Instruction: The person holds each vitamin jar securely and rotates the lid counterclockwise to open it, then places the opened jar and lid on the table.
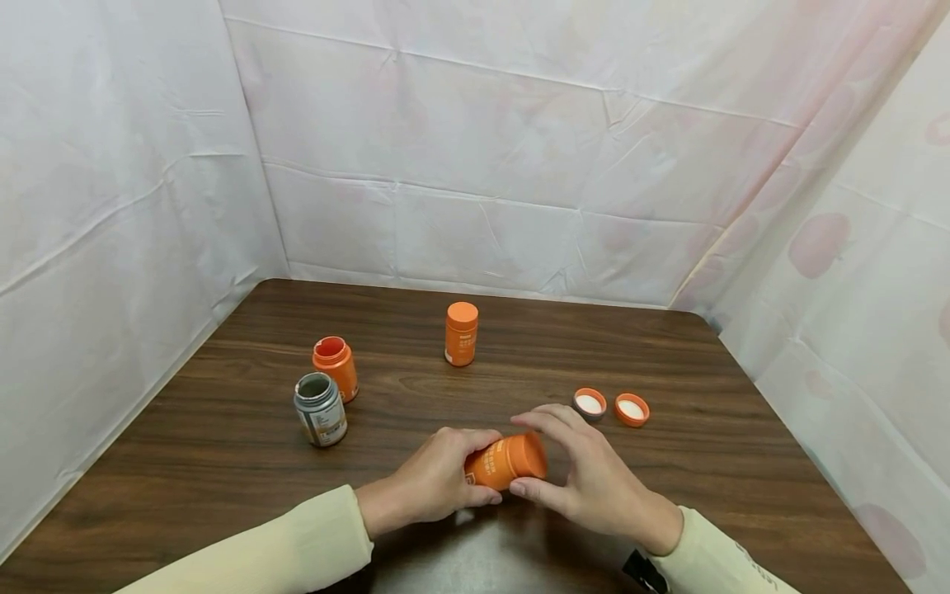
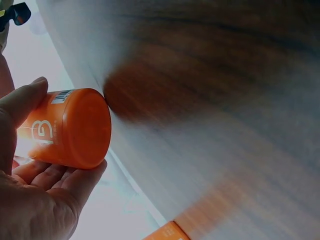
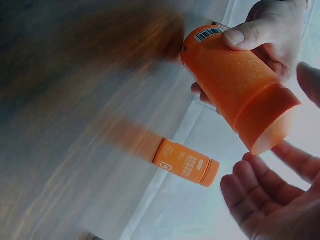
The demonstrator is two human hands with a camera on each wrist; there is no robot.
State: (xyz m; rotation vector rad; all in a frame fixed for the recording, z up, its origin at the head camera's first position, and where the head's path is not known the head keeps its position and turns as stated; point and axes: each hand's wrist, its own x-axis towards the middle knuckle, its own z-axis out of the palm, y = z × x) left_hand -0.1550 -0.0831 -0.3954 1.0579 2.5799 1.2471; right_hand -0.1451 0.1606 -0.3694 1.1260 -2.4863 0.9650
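Slanting orange bottle [image 1: 496, 464], capped, white-lettered

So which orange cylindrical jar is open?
The leftmost orange jar, behind the grey cylindrical jar; the far orange jar and held orange jar are capped.

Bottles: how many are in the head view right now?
4: the held orange bottle in the left hand; a capped orange bottle standing farther back; an open orange bottle and an open grey bottle on the left.
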